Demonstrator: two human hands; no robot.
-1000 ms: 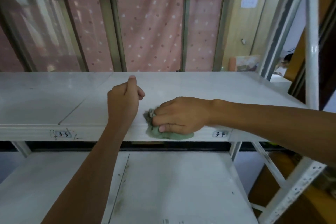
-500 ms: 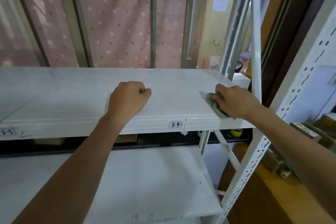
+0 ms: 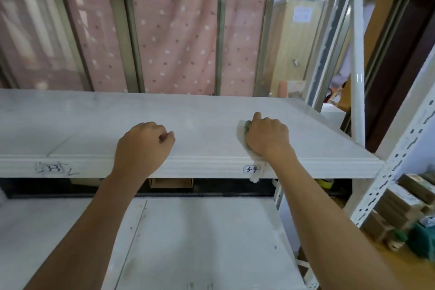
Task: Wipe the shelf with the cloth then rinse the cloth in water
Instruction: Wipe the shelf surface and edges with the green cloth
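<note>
On the upper white shelf (image 3: 211, 120), near its front edge, the right hand (image 3: 267, 135) presses down on a green cloth (image 3: 246, 128), fingers curled over it. Only a sliver of cloth shows at the hand's left side; the rest is hidden or blurred, so its full spread is hard to judge. To the left, well apart, the left hand (image 3: 143, 146) rests on the shelf lip as a closed fist with nothing in it. A label reading 34 (image 3: 251, 169) sits on the front edge just below the right wrist. A lower shelf (image 3: 200, 231) lies beneath, and a pink dotted curtain (image 3: 176, 37) hangs behind.
</note>
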